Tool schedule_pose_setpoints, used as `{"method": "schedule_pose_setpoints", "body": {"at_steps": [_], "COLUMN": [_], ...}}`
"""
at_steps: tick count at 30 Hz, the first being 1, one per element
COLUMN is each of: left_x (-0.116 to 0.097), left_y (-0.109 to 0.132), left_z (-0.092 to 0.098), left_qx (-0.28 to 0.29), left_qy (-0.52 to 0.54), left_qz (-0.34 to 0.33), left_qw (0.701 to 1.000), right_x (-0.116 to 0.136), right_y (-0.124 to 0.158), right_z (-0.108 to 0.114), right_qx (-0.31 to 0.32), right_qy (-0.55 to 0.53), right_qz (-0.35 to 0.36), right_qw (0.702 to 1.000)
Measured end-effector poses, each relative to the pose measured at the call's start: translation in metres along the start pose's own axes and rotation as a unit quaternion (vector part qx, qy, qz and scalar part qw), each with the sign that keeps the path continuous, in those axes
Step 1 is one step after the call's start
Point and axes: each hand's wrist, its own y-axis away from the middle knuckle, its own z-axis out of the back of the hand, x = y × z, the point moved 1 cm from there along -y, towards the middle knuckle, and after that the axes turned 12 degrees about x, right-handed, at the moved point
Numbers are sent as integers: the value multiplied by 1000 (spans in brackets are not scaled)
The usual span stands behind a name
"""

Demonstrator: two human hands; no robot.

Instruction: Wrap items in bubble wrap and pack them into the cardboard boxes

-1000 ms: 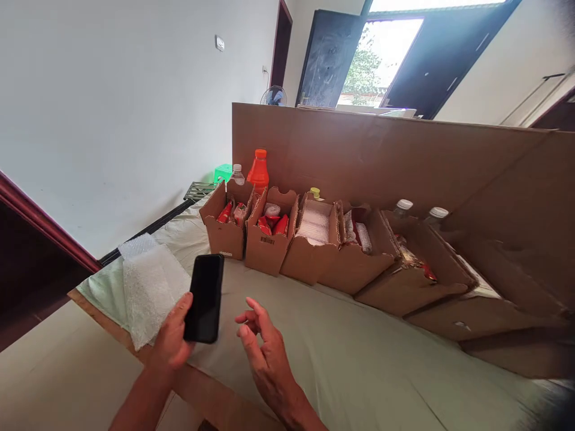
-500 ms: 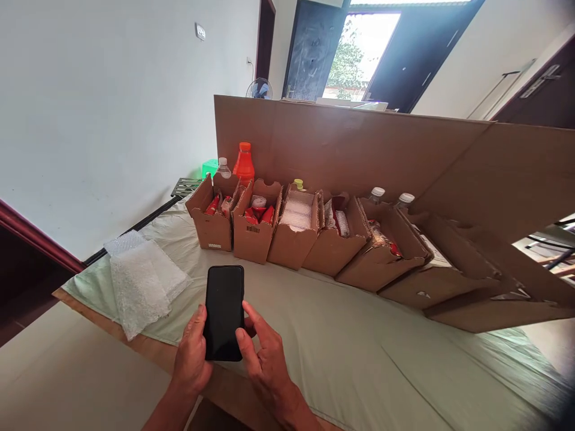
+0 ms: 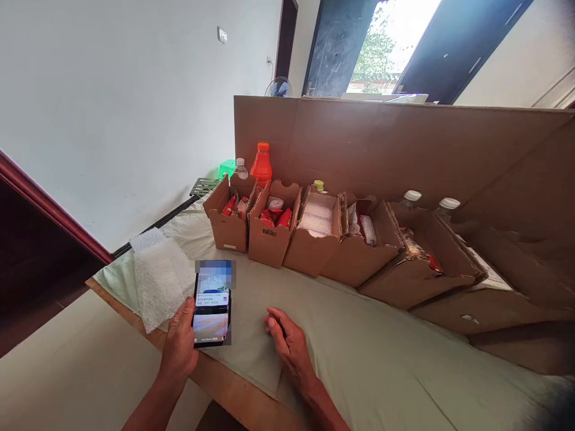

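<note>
My left hand [image 3: 179, 338] grips a black smartphone [image 3: 212, 317] upright by its left side. The phone's screen is lit with a lock screen reading 1:34, and part of its edge is blurred out. To the right of the phone, my right hand [image 3: 291, 350] hovers over the pale green cloth, holding nothing, its fingers loosely bent and apart. Just behind the phone lie flat sheets of bubble wrap [image 3: 157, 275] on the cloth.
Several cardboard bins [image 3: 269, 239] stand in a row across the table, holding red packets and wrapped items. Behind them are a red-orange bottle [image 3: 262, 164], clear bottles with white caps [image 3: 412, 196] and a tall cardboard panel [image 3: 359, 137]. The cloth [image 3: 359, 335] covers the table.
The phone's screen has gone from dark to lit. My right hand has come away from the phone to the right. The view has turned slightly left.
</note>
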Motion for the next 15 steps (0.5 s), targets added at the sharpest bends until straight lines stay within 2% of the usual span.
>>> {"method": "schedule_pose_setpoints", "body": {"at_steps": [5, 9, 11, 15], "left_x": [-19, -42, -51, -64], "left_y": [-23, -60, -84, -137], "left_z": [32, 57, 60, 52], "left_qx": [-37, -41, -36, -38], "left_qy": [-76, -121, -130, -128], "left_qz": [-42, -71, -73, -66], "left_qw": [996, 989, 988, 989], "right_x": [0, -1, -3, -3], "right_y": [4, 4, 2, 0], "right_z": [0, 1, 1, 2], "right_qx": [7, 5, 6, 9], "right_qy": [1, 14, 20, 15], "right_qz": [-2, 8, 14, 11], "right_qw": [1000, 1000, 1000, 1000]}}
